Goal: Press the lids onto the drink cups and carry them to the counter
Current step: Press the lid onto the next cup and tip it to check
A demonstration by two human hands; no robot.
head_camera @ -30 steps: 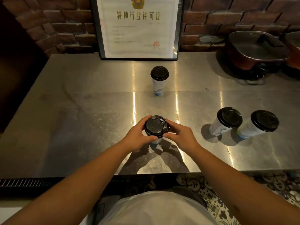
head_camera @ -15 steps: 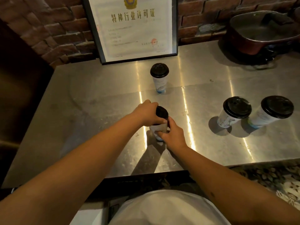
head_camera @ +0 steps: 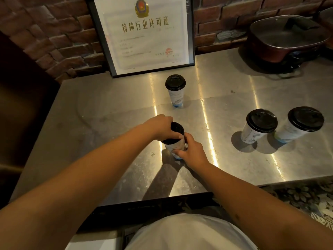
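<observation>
A white paper cup (head_camera: pixel 175 147) with a black lid (head_camera: pixel 175 131) stands near the middle of the steel table (head_camera: pixel 108 109). My left hand (head_camera: pixel 160 128) lies over the lid from the left, fingers curled on its rim. My right hand (head_camera: pixel 191 153) grips the cup's side low down. A second lidded cup (head_camera: pixel 175 90) stands farther back, in front of the frame. Two more lidded cups (head_camera: pixel 258 125) (head_camera: pixel 300 123) stand side by side at the right.
A framed certificate (head_camera: pixel 144 33) leans on the brick wall at the back. A dark lidded pot (head_camera: pixel 286 38) sits at the back right. The table's front edge is close to my body; patterned floor tiles (head_camera: pixel 306 199) show at the lower right.
My left hand moved from the lid's side to on top of it, and my right hand dropped from the lid to the cup's side. The view shifted left.
</observation>
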